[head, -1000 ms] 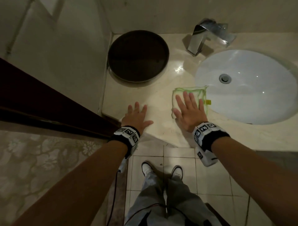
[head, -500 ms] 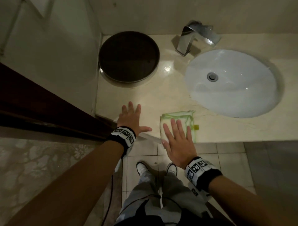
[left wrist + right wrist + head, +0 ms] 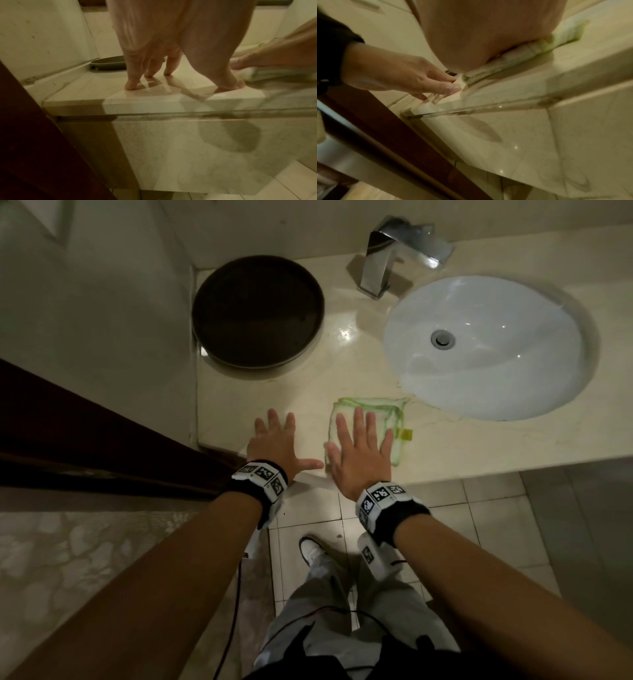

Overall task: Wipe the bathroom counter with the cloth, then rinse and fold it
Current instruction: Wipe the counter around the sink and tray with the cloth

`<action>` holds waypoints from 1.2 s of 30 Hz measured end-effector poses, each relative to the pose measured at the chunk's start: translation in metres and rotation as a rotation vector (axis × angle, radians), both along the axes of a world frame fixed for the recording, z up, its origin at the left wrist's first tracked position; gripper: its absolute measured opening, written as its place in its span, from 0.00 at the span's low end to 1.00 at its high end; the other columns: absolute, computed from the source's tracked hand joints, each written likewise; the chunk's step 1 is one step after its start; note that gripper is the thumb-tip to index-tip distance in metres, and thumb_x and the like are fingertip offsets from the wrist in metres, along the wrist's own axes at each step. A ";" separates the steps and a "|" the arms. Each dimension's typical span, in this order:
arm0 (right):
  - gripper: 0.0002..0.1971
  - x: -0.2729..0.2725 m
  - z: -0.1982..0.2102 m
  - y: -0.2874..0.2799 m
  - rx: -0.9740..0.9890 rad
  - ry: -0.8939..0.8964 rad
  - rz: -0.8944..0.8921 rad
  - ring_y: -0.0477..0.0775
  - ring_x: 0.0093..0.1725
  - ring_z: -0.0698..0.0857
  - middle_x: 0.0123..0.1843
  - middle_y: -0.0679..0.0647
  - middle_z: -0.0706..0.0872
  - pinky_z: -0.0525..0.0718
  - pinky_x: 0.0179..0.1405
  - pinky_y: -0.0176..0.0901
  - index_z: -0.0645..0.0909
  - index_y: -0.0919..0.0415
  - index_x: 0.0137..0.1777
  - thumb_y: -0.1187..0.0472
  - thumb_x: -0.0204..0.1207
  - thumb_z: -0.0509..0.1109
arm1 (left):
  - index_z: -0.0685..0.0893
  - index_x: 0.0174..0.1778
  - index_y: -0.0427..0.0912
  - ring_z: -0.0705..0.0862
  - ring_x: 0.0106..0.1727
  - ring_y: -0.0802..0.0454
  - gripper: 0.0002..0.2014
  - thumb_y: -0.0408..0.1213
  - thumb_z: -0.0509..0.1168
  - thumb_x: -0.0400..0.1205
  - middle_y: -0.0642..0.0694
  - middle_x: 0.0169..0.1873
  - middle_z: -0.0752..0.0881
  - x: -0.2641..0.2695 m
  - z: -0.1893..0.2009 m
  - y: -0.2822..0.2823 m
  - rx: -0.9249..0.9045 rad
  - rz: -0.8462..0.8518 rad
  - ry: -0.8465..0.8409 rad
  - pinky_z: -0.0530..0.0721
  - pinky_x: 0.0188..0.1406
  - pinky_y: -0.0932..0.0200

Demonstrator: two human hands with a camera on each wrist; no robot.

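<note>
A folded white cloth with green edging (image 3: 394,416) (image 3: 563,33) lies on the beige marble counter (image 3: 342,378) near its front edge, just left of the basin. My right hand (image 3: 359,446) presses flat on the cloth with straight, spread fingers. In the right wrist view my palm covers most of the cloth. My left hand (image 3: 277,443) (image 3: 164,70) rests flat on the bare counter corner beside it, fingertips (image 3: 130,86) touching the stone, thumb reaching toward the cloth (image 3: 274,73).
A white oval basin (image 3: 486,347) with a drain sits to the right, a chrome tap (image 3: 380,258) behind it. A round dark tray (image 3: 257,309) stands at the back left by the wall. A dark wooden door frame (image 3: 85,433) borders the counter's left end. Tiled floor lies below.
My right hand has slid the cloth from beside the basin rim toward the front edge, then slightly back inward. The left hand has stayed flat on the counter corner.
</note>
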State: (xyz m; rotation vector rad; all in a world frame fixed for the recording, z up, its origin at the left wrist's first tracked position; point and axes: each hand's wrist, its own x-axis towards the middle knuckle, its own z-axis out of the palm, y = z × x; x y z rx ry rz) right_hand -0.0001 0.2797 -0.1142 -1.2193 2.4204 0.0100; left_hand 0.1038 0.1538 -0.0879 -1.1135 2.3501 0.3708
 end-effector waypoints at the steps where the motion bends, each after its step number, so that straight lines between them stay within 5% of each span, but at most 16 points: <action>1: 0.30 0.004 0.000 0.001 -0.003 -0.007 -0.009 0.60 0.83 0.29 0.85 0.56 0.30 0.33 0.79 0.70 0.34 0.48 0.85 0.41 0.85 0.35 | 0.42 0.85 0.48 0.48 0.83 0.31 0.59 0.76 0.62 0.67 0.37 0.84 0.42 0.000 0.000 0.000 -0.004 -0.002 0.002 0.65 0.76 0.38; 9: 0.28 -0.011 -0.001 0.054 -0.052 -0.007 0.126 0.54 0.83 0.29 0.85 0.50 0.29 0.35 0.82 0.63 0.35 0.44 0.85 0.43 0.87 0.37 | 0.40 0.85 0.50 0.46 0.84 0.33 0.60 0.77 0.63 0.66 0.40 0.85 0.40 0.004 -0.005 -0.001 0.013 0.009 0.034 0.64 0.76 0.36; 18: 0.29 -0.077 -0.003 0.120 -0.026 0.061 -0.058 0.53 0.83 0.30 0.85 0.48 0.30 0.37 0.83 0.61 0.33 0.41 0.84 0.40 0.83 0.30 | 0.40 0.85 0.51 0.45 0.84 0.33 0.60 0.77 0.62 0.66 0.40 0.85 0.39 0.005 -0.002 -0.001 0.018 0.006 0.032 0.66 0.75 0.36; 25: 0.33 -0.039 -0.004 0.090 -0.018 0.075 -0.138 0.62 0.84 0.32 0.86 0.57 0.32 0.38 0.81 0.70 0.34 0.47 0.85 0.43 0.79 0.29 | 0.39 0.85 0.50 0.43 0.84 0.32 0.58 0.75 0.62 0.69 0.39 0.84 0.38 0.005 0.003 0.001 0.042 0.018 0.030 0.61 0.78 0.37; 31: 0.32 0.023 -0.008 0.048 -0.090 0.059 0.014 0.66 0.85 0.38 0.87 0.61 0.42 0.42 0.79 0.74 0.44 0.52 0.86 0.45 0.83 0.40 | 0.37 0.85 0.50 0.42 0.84 0.33 0.59 0.75 0.62 0.69 0.40 0.84 0.37 0.004 -0.001 0.001 0.043 0.019 0.014 0.60 0.78 0.36; 36: 0.31 0.005 -0.010 0.064 -0.141 0.080 0.102 0.61 0.86 0.44 0.88 0.57 0.47 0.46 0.81 0.70 0.50 0.49 0.86 0.43 0.84 0.45 | 0.37 0.85 0.50 0.43 0.84 0.33 0.59 0.76 0.62 0.68 0.40 0.84 0.37 -0.001 0.000 -0.001 0.038 0.018 -0.026 0.60 0.79 0.36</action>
